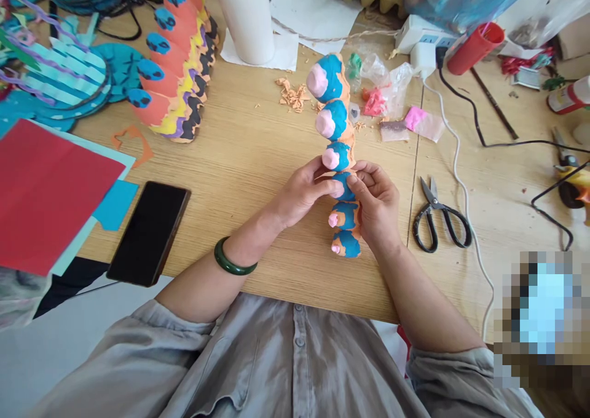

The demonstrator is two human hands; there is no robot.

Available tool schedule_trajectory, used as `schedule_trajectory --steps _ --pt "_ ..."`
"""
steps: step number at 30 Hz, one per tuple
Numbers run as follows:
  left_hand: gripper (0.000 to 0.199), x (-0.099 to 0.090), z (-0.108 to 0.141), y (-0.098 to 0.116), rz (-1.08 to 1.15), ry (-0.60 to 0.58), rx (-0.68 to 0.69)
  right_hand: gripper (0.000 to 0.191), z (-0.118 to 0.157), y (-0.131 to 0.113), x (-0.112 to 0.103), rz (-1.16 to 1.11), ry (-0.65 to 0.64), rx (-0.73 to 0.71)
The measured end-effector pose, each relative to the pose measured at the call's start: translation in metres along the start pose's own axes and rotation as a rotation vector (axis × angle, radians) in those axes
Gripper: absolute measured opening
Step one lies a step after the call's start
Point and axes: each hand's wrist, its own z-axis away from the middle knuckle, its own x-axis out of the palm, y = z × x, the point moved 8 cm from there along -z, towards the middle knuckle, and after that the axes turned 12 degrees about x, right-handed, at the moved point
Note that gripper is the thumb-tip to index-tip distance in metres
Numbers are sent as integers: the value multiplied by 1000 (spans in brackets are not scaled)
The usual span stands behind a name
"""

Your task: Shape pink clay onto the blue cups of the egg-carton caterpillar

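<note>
A long bumpy strip covered in orange, blue and pink clay is held upright in the head view, between both hands over the table. My left hand grips it from the left, its thumb on the pink patch of a lower bump. On the other side, my right hand holds the strip's right edge, thumb pressed on the blue clay of the same bump. The two lowest bumps carry smaller pink bits. Black-handled scissors lie spread to the right of my right hand.
Left on the table are a black phone, red paper and another painted bumpy strip. A white bottle stands at the back. Orange scraps, clay packets, a power strip and cables lie beyond and right.
</note>
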Motion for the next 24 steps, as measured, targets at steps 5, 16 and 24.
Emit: schedule_trajectory --steps 5,16,24 --pt "41 -1 0 -3 -60 3 36 41 -1 0 1 -16 -20 -17" --pt "37 -1 0 -5 74 -20 -41 36 -2 0 -2 -42 -11 11" --pt "39 -3 1 -6 47 32 0 29 -7 7 -3 -109 -42 66"
